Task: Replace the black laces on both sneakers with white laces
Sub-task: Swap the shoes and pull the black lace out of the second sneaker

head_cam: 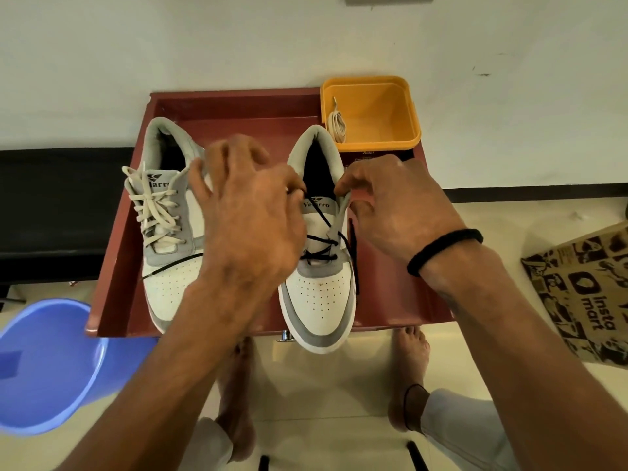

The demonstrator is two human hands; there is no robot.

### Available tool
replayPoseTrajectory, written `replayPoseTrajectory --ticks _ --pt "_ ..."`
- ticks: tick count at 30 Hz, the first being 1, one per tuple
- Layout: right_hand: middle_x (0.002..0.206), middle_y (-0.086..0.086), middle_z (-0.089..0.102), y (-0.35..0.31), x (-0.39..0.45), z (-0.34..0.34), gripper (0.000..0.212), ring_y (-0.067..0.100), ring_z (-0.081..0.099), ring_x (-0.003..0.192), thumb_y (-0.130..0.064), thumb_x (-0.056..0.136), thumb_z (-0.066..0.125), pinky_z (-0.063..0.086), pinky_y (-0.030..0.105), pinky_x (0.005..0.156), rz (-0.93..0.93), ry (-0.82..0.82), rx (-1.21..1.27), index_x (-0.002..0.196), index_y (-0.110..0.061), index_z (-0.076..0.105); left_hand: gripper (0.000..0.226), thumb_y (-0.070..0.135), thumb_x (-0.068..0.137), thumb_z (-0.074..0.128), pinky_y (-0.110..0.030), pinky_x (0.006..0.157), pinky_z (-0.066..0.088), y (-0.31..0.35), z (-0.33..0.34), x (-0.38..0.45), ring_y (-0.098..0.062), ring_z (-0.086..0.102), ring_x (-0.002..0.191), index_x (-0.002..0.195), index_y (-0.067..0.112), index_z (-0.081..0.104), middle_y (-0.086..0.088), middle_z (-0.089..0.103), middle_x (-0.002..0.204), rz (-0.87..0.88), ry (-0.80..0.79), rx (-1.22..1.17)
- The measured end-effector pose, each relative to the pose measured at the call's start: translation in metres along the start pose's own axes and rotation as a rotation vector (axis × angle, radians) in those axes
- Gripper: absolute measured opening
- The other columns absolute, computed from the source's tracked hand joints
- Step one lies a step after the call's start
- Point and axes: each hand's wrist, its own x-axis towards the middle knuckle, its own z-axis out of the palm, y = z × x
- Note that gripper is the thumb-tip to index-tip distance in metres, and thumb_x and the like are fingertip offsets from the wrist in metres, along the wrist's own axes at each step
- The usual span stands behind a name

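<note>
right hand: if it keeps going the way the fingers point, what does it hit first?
Probably the right sneaker's collar and tongue: the right hand points left across its opening, pinching the black lace. Depth is unclear.

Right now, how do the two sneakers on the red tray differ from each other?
The left sneaker is laced with a white lace; the right sneaker still carries a black lace, threaded only through its lower eyelets. Nobody touches the left sneaker's lacing, while the left hand and right hand work at the right sneaker's tongue. The right sneaker's toe overhangs the tray edge; the left sneaker's does not. Both are white and grey, toes toward the person.
</note>
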Motion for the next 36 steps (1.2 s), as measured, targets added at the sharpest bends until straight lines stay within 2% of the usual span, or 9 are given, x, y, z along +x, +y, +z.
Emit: replayPoseTrajectory --ticks 6,9,12,15,19,23,26,31,36 --pt "0.117 -0.001 0.068 -0.002 0.0 0.001 0.029 0.018 0.066 0.096 -0.012 0.095 0.062 0.059 0.034 0.082 0.002 0.017 0.006 0.11 -0.034 0.074 0.015 0.025 0.103 0.057 -0.016 0.084 0.053 0.003 -0.01 0.009 -0.005 0.069 0.097 0.109 0.02 0.07 0.005 0.074 0.101 -0.357 0.117 -0.805" --pt "0.11 -0.001 0.069 0.0 0.002 0.0 0.027 0.018 0.065 0.091 -0.014 0.096 0.062 0.053 0.028 0.072 0.003 0.017 -0.002 0.11 -0.033 0.074 0.014 0.016 0.109 0.045 -0.03 0.081 0.061 0.025 -0.012 0.01 -0.022 0.076 0.083 0.105 0.016 0.058 -0.008 0.077 0.089 -0.543 -0.07 -1.369" --pt "0.109 -0.002 0.069 0.001 0.001 -0.003 0.029 0.017 0.066 0.091 -0.011 0.093 0.064 0.056 0.03 0.074 0.004 0.012 0.0 0.109 -0.033 0.074 0.015 0.014 0.109 0.04 -0.036 0.072 0.06 0.032 -0.009 0.012 -0.018 0.054 0.054 0.101 0.017 0.053 -0.003 0.059 0.062 -0.7 -0.161 -1.54" --pt "0.113 -0.003 0.07 0.0 0.0 -0.003 0.028 0.017 0.067 0.094 -0.011 0.093 0.064 0.059 0.033 0.081 0.001 -0.001 0.01 0.11 -0.032 0.074 0.016 0.014 0.105 0.044 -0.032 0.058 0.047 0.025 -0.006 0.012 -0.01 0.035 0.05 0.095 0.018 0.056 0.005 0.04 0.057 -0.634 -0.072 -1.431" --pt "0.115 -0.002 0.068 0.0 0.0 -0.003 0.029 0.019 0.066 0.094 -0.012 0.094 0.064 0.059 0.035 0.081 0.004 -0.004 0.006 0.11 -0.033 0.073 0.015 0.016 0.102 0.048 -0.018 0.05 0.034 0.016 -0.013 0.011 -0.006 0.042 0.05 0.096 0.012 0.061 0.014 0.048 0.06 -0.061 0.124 -0.831" --pt "0.114 -0.003 0.068 0.001 0.0 -0.003 0.029 0.018 0.066 0.097 -0.012 0.094 0.063 0.058 0.033 0.082 -0.003 0.007 0.004 0.109 -0.035 0.073 0.021 0.046 0.096 0.059 -0.02 0.065 0.055 0.003 -0.006 0.009 -0.003 0.066 0.066 0.105 0.03 0.07 0.014 0.07 0.078 0.262 -0.21 -0.257" --pt "0.116 -0.003 0.068 0.001 0.001 -0.005 0.03 0.016 0.064 0.1 -0.01 0.094 0.062 0.052 0.023 0.08 -0.003 0.0 -0.006 0.109 -0.035 0.073 0.023 0.049 0.092 0.066 -0.04 0.076 0.061 -0.002 0.001 0.008 -0.018 0.072 0.08 0.11 0.037 0.073 0.005 0.077 0.093 0.247 -0.421 -0.092" --pt "0.116 -0.004 0.069 -0.003 -0.002 -0.007 0.033 0.012 0.064 0.1 -0.008 0.095 0.061 0.043 0.014 0.078 -0.012 -0.008 -0.01 0.111 -0.034 0.074 0.024 0.044 0.1 0.05 -0.048 0.074 0.055 -0.006 0.001 0.01 -0.027 0.067 0.078 0.109 0.026 0.063 0.001 0.071 0.089 0.215 -0.403 -0.112" --pt "0.113 -0.006 0.071 -0.004 -0.001 -0.009 0.031 0.004 0.058 0.087 -0.01 0.1 0.055 0.031 0.0 0.064 -0.021 -0.002 -0.013 0.11 -0.031 0.076 0.022 0.034 0.106 0.039 -0.026 0.052 0.036 0.0 -0.006 0.008 -0.008 0.054 0.054 0.097 0.018 0.049 0.008 0.055 0.065 -0.049 -0.124 -0.338"
